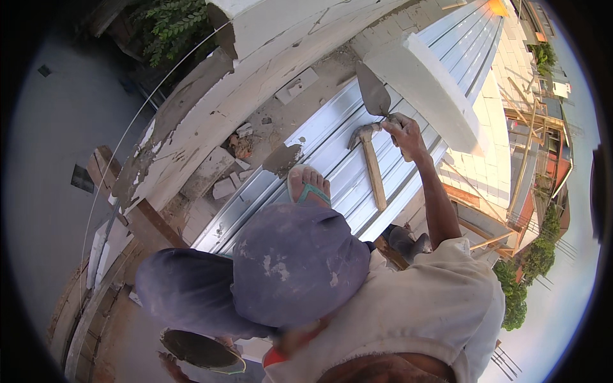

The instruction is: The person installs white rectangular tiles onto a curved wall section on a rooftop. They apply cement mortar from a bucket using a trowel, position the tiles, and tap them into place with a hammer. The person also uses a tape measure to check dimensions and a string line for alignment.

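Gripping a trowel point(373, 92), the right hand point(405, 135) curls its fingers around the handle over a metal sheet point(332, 124), near the sheet's right edge and a white block point(424, 89). A hammer point(372, 167) lies on the sheet; mortar point(282, 159) covers part of its left edge. The left hand's state I cannot tell.

Metal sheeting point(329, 127) runs ahead, wall point(274, 54) along its left, broken pieces point(224, 188) between. Foot point(309, 184) on sheeting; mortar point(282, 159) on it too, just ahead-left of foot. Hammer point(373, 169) lies on sheeting, right of foot. Trowel point(373, 90) in right hand point(406, 135), over sheeting beyond hammer. Block point(424, 89) right of trowel.
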`<act>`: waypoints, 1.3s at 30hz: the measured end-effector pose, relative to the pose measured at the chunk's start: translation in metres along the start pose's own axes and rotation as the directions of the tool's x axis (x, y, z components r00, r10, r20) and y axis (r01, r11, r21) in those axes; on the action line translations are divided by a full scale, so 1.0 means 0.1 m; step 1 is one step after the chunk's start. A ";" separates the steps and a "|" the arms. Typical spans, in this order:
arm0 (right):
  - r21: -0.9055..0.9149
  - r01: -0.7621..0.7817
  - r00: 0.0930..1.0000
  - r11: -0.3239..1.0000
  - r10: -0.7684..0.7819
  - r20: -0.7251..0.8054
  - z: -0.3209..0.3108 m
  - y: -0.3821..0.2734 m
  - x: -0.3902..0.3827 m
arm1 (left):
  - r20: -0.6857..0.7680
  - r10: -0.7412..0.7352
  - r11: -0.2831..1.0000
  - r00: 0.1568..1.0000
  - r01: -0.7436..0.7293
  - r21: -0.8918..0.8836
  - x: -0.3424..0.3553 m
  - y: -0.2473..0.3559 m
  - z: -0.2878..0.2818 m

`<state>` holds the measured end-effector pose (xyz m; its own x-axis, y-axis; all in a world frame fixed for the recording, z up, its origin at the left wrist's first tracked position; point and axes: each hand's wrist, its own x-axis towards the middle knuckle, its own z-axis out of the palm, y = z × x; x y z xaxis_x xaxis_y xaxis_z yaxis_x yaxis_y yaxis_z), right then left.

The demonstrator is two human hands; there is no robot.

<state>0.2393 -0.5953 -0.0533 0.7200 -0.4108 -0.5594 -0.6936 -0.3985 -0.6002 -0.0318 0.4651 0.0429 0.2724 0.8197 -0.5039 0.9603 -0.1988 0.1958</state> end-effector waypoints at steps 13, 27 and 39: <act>-0.425 0.256 0.904 0.868 -0.371 -0.214 -0.21 1.04 0.21 | 0.169 0.683 0.700 0.711 -0.703 0.127 -1.74 3.53 1.09; -0.669 0.087 0.939 0.738 -0.286 -0.193 -2.23 0.44 0.45 | 0.355 0.934 0.079 0.048 -0.994 -0.073 -3.50 5.63 2.31; -0.838 0.365 0.780 0.406 -0.624 0.037 -1.70 -1.03 -0.17 | 0.088 0.653 -0.754 -0.752 -0.657 -0.022 -4.70 6.15 3.06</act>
<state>0.2947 -0.6872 0.1151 0.9957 -0.0413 -0.0827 -0.0388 -0.9988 0.0314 0.4496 -0.2066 0.1430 0.4276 -0.7935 0.4331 -0.9039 -0.3770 0.2019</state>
